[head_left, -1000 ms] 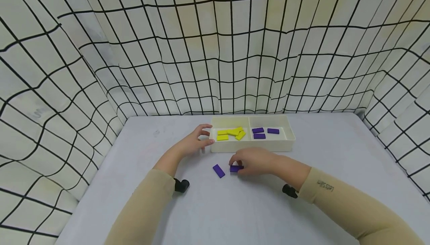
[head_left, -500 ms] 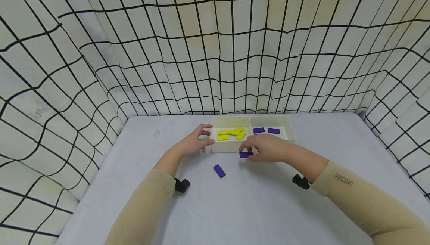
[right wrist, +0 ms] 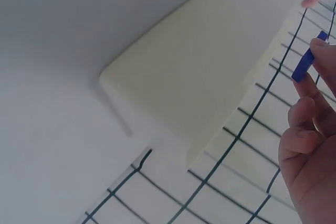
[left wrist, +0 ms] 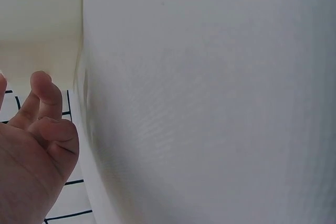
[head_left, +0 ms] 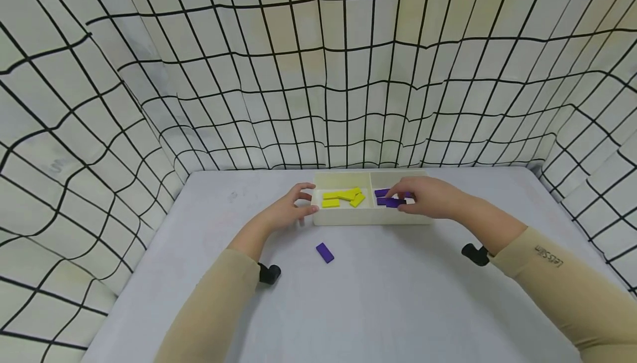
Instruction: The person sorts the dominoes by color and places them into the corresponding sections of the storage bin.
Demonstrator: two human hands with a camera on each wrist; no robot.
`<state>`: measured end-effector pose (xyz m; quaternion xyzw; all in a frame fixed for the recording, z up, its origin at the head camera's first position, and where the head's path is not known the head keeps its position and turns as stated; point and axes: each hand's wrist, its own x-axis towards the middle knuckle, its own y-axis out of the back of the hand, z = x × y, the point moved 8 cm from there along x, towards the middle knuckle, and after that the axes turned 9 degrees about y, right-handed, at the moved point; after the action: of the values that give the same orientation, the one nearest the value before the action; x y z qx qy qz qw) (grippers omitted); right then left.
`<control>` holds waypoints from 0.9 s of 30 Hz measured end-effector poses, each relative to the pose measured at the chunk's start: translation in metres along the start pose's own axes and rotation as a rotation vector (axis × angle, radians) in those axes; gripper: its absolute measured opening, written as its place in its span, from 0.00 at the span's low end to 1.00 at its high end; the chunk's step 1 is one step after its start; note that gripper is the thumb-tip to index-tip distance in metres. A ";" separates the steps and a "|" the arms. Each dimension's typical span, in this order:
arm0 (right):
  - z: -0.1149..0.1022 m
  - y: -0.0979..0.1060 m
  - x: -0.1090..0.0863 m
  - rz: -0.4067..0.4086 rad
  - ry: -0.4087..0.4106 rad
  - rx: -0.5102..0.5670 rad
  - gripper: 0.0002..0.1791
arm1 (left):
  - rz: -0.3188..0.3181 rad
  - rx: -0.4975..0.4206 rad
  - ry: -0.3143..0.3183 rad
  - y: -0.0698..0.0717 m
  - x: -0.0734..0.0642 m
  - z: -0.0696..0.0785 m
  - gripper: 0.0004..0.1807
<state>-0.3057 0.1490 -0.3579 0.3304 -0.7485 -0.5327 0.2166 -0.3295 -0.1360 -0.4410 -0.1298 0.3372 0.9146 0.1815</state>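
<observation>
My right hand [head_left: 434, 199] pinches a small purple rectangular block [right wrist: 303, 66] between thumb and fingertips. It hangs over the right compartment of a white two-part box [head_left: 358, 217], where other purple blocks [head_left: 381, 192] lie partly hidden by the fingers. In the right wrist view the block sits above the level of the rim. At the box's left end, my left hand [head_left: 290, 209] rests its spread thumb and fingertips against the wall, fingers loosely bent in the left wrist view. Several yellow blocks [head_left: 330, 203] lie in the left compartment.
One more purple block [head_left: 325, 252] lies slantwise on the white-covered table [head_left: 348, 307], in front of the box. A white backdrop with black grid netting [head_left: 343, 75] rises behind the table and along both sides. Black wrist cameras [head_left: 269, 274] hang below both sleeves.
My right hand has lifted a purple block off the table and carried it right and away from me, over the box's right compartment. The left hand has stayed at the box's end.
</observation>
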 end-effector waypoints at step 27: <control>0.051 -0.010 0.017 -0.150 -0.093 -0.222 0.16 | 0.001 0.007 0.014 0.000 0.001 -0.003 0.37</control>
<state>-0.3494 0.1684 -0.3851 0.3343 -0.6674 -0.6416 0.1766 -0.3302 -0.1378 -0.4430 -0.1352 0.3417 0.9127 0.1790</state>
